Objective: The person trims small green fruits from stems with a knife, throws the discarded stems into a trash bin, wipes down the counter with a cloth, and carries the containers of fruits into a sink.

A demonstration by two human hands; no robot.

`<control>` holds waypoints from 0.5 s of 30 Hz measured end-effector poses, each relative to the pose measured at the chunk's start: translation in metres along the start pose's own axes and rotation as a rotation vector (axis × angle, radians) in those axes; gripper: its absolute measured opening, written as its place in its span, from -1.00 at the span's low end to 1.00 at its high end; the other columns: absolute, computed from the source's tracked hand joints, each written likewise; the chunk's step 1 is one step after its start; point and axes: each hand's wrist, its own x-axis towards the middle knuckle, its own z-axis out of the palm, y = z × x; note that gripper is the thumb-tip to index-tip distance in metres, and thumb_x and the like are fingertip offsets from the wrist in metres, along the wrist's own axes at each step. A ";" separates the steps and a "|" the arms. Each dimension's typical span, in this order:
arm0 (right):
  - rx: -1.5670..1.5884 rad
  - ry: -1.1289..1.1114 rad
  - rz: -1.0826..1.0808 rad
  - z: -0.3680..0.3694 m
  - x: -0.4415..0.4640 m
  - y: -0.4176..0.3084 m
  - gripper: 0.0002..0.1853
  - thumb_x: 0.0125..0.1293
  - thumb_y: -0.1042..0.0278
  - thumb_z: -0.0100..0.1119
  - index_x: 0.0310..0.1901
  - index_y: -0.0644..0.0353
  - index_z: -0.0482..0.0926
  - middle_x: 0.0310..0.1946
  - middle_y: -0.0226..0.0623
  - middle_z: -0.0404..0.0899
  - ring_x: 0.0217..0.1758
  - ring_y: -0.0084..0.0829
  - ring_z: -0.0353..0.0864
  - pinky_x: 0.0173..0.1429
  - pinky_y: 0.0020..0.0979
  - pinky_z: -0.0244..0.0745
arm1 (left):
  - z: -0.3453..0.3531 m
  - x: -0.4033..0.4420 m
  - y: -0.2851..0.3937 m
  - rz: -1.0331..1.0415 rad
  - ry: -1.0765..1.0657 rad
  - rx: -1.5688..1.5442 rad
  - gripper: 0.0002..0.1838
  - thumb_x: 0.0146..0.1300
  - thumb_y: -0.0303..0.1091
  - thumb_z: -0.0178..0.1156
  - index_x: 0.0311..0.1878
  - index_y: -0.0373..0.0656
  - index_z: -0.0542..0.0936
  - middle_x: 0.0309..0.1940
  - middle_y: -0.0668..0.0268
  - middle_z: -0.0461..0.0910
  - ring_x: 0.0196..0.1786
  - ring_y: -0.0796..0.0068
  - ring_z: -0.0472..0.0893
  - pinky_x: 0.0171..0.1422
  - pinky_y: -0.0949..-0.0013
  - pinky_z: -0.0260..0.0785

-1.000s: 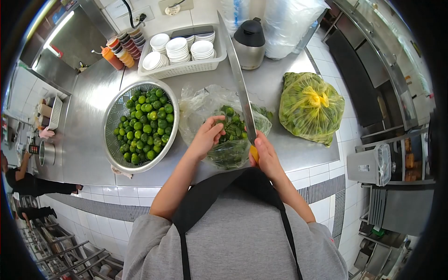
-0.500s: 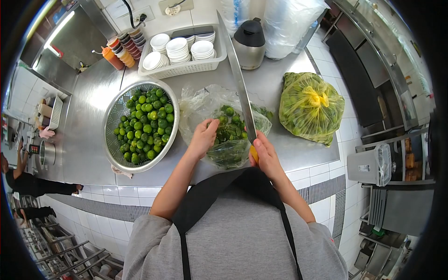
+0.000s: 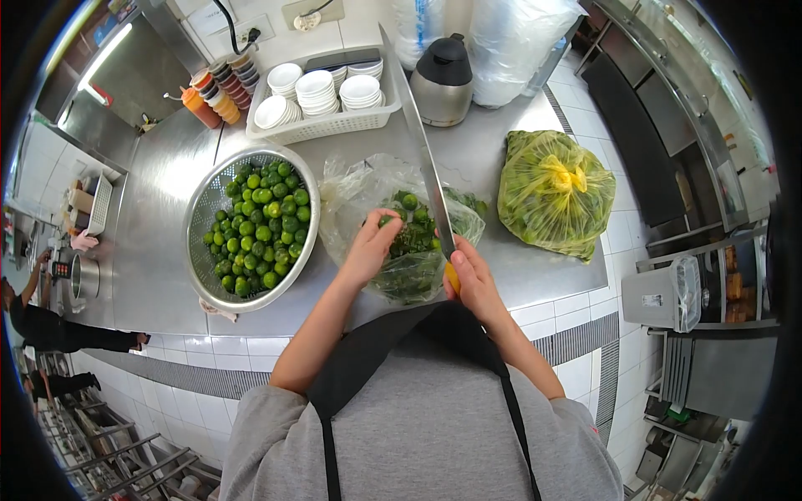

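Observation:
My left hand (image 3: 371, 247) pinches a small green lime (image 3: 385, 220) over an open clear plastic bag (image 3: 344, 185). Inside that bag are more limes (image 3: 409, 201) and dark green leaves (image 3: 411, 237). My right hand (image 3: 473, 280) is wrapped round the yellow handle of a long knife (image 3: 428, 159). Its blade points up and away, crossing over the bag's right part. Left of the bag sits a perforated metal colander (image 3: 309, 159) heaped with green limes (image 3: 255, 230).
A tied yellowish bag of greens (image 3: 555, 196) lies at the counter's right. Behind stand a white basket (image 3: 334, 123) with stacked small dishes, a steel jug (image 3: 443, 88), sauce bottles (image 3: 200, 107) and plastic-wrapped stacks (image 3: 510, 50). At far left a person (image 3: 58, 321) stands across the aisle.
My left hand has shifted slightly, and a lime now shows between its fingertips. The knife has moved a little to the left, still in my right hand.

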 end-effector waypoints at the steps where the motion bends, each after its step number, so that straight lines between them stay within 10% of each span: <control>1: 0.006 -0.009 -0.003 0.000 0.000 0.000 -0.54 0.37 0.10 -0.21 0.23 0.11 0.17 -0.77 -0.51 0.20 -0.73 -0.69 0.24 -0.66 -0.63 0.19 | 0.000 -0.003 0.007 -0.081 -0.044 -0.190 -0.78 0.18 -0.46 0.12 -0.09 -0.16 0.41 -0.42 0.40 0.44 -0.44 0.69 0.39 -0.38 0.62 0.21; 15: -0.064 -0.038 -0.044 0.014 0.006 0.003 -0.47 0.38 0.09 -0.21 0.33 0.04 0.07 -0.73 -0.58 0.18 -0.67 -0.72 0.20 -0.55 -0.63 0.18 | 0.022 -0.017 0.033 0.184 -0.027 -0.116 -0.71 0.08 -0.61 0.19 -0.08 -0.31 0.48 -0.26 0.29 0.54 -0.24 0.59 0.52 -0.13 0.52 0.39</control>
